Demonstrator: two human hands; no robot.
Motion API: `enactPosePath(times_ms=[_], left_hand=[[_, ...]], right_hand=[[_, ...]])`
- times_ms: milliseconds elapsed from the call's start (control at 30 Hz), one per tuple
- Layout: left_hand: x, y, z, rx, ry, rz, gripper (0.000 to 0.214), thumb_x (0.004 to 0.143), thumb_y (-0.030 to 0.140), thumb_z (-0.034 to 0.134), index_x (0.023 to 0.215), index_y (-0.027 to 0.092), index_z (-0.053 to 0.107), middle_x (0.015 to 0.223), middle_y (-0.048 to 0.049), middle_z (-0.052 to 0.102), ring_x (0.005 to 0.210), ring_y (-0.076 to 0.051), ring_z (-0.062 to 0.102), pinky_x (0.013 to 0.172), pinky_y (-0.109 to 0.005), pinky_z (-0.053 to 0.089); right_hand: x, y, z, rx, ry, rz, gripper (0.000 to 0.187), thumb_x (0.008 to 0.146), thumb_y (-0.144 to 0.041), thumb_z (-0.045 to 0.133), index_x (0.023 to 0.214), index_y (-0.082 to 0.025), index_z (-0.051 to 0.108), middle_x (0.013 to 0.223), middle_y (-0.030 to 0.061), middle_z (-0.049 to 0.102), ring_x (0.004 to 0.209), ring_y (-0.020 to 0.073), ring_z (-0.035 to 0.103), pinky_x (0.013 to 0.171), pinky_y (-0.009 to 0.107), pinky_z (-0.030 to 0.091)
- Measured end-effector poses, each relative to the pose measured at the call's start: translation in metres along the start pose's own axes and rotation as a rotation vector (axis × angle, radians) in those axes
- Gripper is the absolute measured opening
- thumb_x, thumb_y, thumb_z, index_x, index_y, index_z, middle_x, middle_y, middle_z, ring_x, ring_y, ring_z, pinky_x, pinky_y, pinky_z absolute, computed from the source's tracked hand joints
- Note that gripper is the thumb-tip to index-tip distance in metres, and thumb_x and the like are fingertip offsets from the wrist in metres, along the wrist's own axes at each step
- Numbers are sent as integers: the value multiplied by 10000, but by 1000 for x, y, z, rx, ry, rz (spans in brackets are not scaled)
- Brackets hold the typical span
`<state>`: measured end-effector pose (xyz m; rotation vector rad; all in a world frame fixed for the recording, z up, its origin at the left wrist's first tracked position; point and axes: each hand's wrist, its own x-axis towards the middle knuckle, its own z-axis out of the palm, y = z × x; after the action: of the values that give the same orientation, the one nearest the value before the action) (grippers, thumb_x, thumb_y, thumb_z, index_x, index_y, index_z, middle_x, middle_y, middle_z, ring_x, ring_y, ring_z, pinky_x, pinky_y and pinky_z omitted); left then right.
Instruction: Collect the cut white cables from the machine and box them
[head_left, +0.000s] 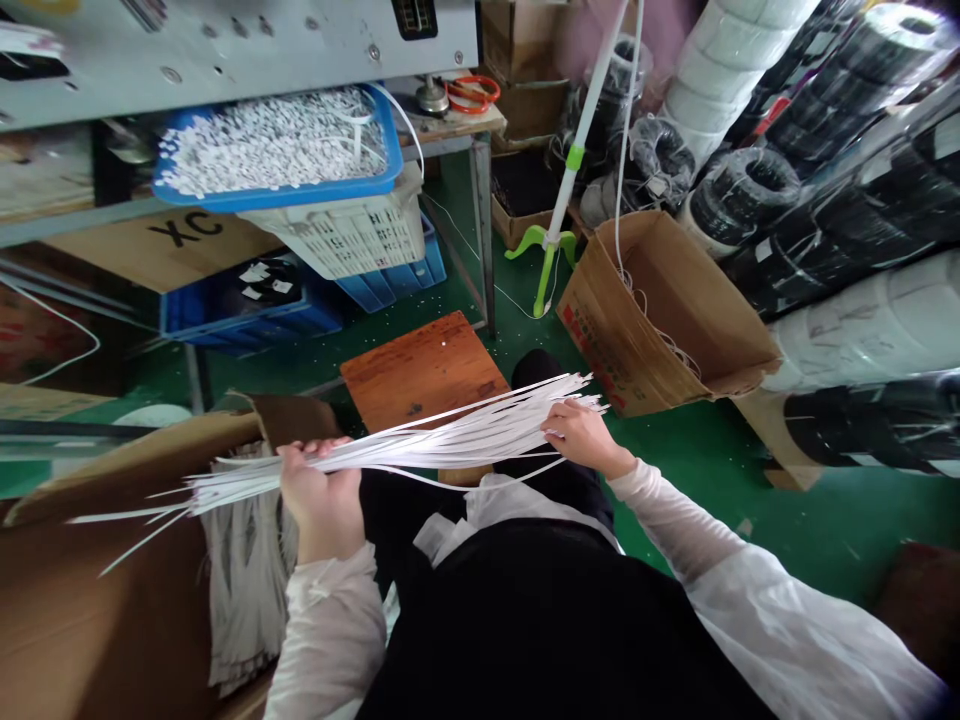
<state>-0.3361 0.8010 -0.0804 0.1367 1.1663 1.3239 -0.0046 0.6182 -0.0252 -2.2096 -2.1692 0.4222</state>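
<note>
A long bundle of white cable strips (442, 437) stretches across my lap, its ends fanned out loosely. Near its left end my left hand (322, 490) is wrapped round it, thumb on top. My right hand (581, 432) is closed at the right end, its fingers pressed against the strips there. One strand sags below the others between the two hands. Under the left tips of the bundle, more white strips (247, 590) lie in a large cardboard box (90, 600).
A wooden stool (424, 370) stands ahead. Behind it, a blue tray (277, 198) of small white pieces sits beneath a grey machine (247, 50). An open carton (660, 310), a green-footed stand (551, 240) and stacked black cable coils (757, 190) occupy the right.
</note>
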Motion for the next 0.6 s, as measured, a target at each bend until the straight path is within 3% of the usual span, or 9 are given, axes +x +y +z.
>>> enactPosePath(times_ms=[100, 200, 333, 600], left_hand=[[0, 0, 0, -163, 51, -45, 286, 995, 176, 388, 712, 186, 345, 622, 76, 293, 481, -63, 293, 574, -201, 429], [2, -1, -2, -175, 54, -42, 279, 997, 184, 401, 720, 183, 363, 622, 81, 299, 475, -57, 311, 579, -202, 437], [4, -2, -4, -212, 62, -51, 270, 992, 164, 402, 724, 179, 376, 608, 86, 306, 464, -54, 316, 556, -207, 427], [2, -2, -3, -239, 69, -74, 316, 1020, 208, 385, 708, 171, 417, 599, 71, 324, 468, -60, 333, 554, -221, 456]], right_hand=[[1, -2, 2, -9, 4, -4, 127, 908, -205, 611, 933, -223, 734, 965, 46, 673, 949, 203, 554, 731, 280, 400], [-1, 1, 4, -22, 20, 34, 142, 916, -243, 613, 853, -218, 738, 934, 49, 674, 929, 205, 550, 703, 282, 390], [-5, 5, 5, -16, 40, 75, 151, 928, -271, 605, 912, -227, 748, 982, 51, 679, 954, 202, 552, 687, 279, 392], [7, -8, 5, -24, -70, 107, 149, 916, -225, 572, 861, -207, 710, 988, 60, 668, 972, 199, 573, 677, 265, 395]])
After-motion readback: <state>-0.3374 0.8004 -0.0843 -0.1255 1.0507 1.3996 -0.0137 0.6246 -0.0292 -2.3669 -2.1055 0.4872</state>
